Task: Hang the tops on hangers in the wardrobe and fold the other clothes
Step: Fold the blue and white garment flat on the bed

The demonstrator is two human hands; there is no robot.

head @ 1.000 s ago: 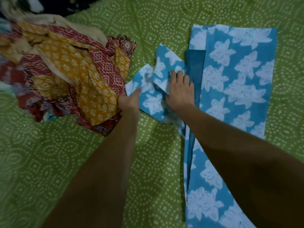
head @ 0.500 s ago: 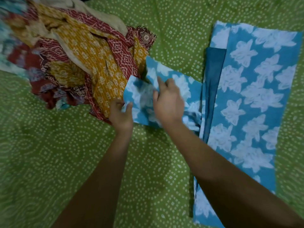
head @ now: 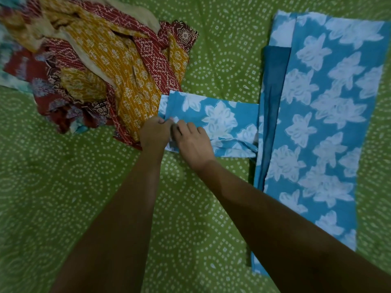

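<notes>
Open green bedsheet (head: 53,208) fills the frame from 6 to 9 o'clock, flat and unbroken apart from the two forearms crossing it. A second open stretch of sheet runs from the centre up to 12 o'clock, a channel between the heaped clothes pile (head: 101,66) at 10 to 11 o'clock and the long blue floral garment (head: 321,123) lying flat from 1 to 5 o'clock. The garment's sleeve (head: 215,121) bars that channel at the centre, reaching left until it touches the pile's edge. The left hand (head: 154,134) and right hand (head: 192,144) sit together at the sleeve's left end. A thin strip of sheet shows along the far right edge at 3 to 4 o'clock.
</notes>
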